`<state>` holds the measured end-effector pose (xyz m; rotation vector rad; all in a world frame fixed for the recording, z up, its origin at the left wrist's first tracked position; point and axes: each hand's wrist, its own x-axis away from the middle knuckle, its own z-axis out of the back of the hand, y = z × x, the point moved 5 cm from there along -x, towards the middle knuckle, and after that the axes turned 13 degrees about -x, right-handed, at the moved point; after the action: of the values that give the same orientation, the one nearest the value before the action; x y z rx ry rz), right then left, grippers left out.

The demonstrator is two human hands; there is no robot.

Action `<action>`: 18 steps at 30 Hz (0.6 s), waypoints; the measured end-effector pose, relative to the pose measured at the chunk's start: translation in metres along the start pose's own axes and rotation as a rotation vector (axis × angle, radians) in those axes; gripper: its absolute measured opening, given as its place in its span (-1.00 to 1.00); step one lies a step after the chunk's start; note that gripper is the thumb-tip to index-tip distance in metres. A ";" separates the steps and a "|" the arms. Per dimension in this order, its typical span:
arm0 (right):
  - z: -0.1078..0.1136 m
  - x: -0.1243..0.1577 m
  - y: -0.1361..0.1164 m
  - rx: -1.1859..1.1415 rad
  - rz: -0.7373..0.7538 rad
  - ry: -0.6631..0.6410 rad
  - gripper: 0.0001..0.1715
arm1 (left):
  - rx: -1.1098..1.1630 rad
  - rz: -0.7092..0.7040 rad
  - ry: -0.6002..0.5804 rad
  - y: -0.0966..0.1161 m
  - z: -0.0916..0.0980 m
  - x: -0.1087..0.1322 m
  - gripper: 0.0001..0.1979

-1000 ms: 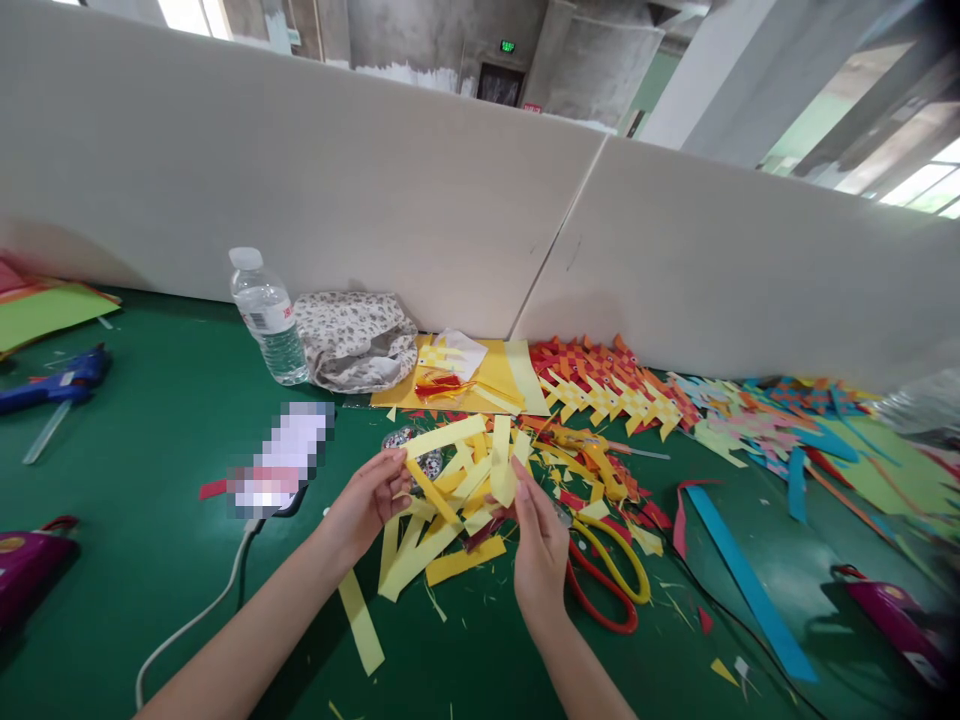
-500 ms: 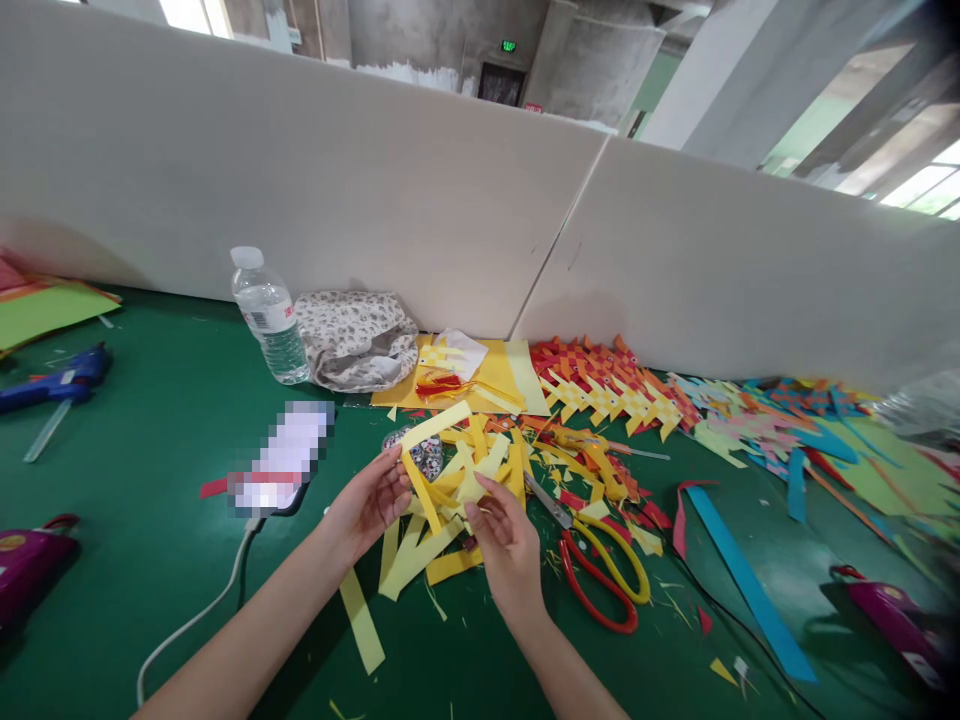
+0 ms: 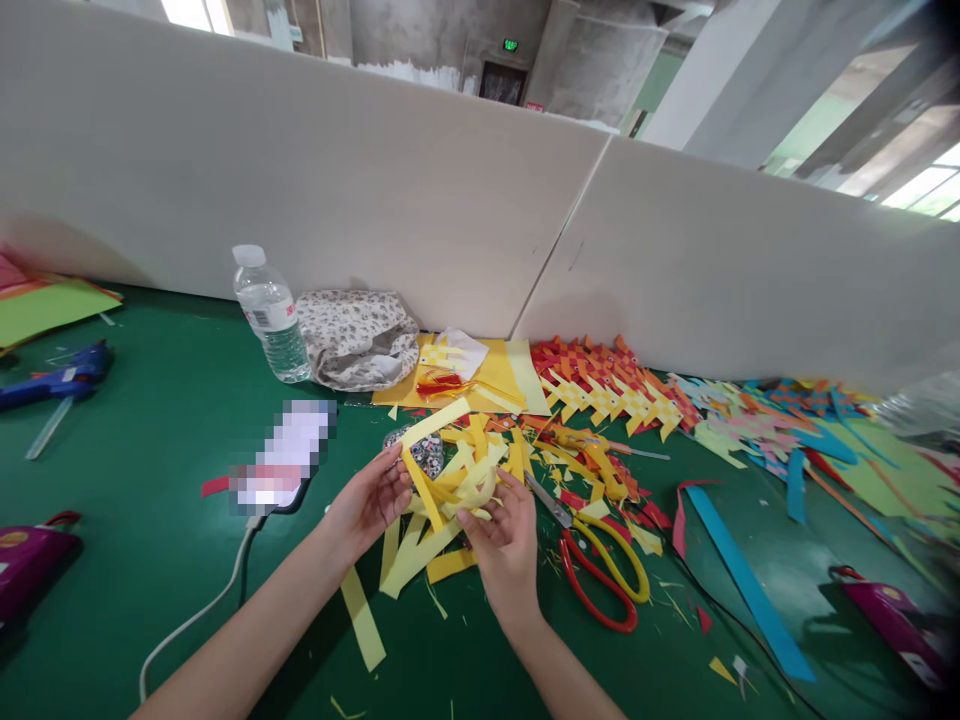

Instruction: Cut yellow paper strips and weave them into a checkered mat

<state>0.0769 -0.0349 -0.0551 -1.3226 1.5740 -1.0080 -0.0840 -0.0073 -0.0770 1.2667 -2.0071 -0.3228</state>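
My left hand (image 3: 373, 500) pinches two joined paper strips near their meeting point. One is a pale yellow strip (image 3: 436, 422) slanting up to the right; the other, a darker yellow strip (image 3: 424, 490), hangs down from it. Closed on a curled pale yellow paper strip (image 3: 484, 478), my right hand (image 3: 506, 535) is a little to the right, palm partly turned up. Beneath both hands lies a loose pile of yellow strips (image 3: 409, 560). Behind them, a clear container of small googly eyes (image 3: 426, 455) is partly covered by the strips.
Scissors (image 3: 600, 570) lie right of my right hand. A phone (image 3: 289, 455) with a cable and a water bottle (image 3: 271, 318) are on the left. Woven paper fish (image 3: 600, 385) line the white partition (image 3: 375, 180). Glue guns (image 3: 56, 380) and paper scraps are farther out.
My right hand has turned slightly and shifted a little, and the pale strip by its fingers now bends into a curl. My left hand stays in place with its strips.
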 end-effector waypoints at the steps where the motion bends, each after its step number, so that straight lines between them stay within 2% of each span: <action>1: 0.000 0.000 0.000 -0.008 0.003 -0.001 -0.39 | 0.001 0.000 -0.001 0.000 0.000 0.000 -0.87; 8: -0.004 0.002 0.003 -0.028 -0.009 -0.041 -0.36 | 0.010 0.005 -0.009 -0.001 0.000 -0.001 -0.88; 18: -0.003 0.003 0.005 -0.021 -0.031 -0.038 -0.34 | -0.092 -0.089 0.054 -0.002 0.000 0.000 -0.96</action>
<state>0.0723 -0.0375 -0.0593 -1.3764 1.5436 -0.9815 -0.0821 -0.0081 -0.0781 1.2960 -1.8722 -0.4146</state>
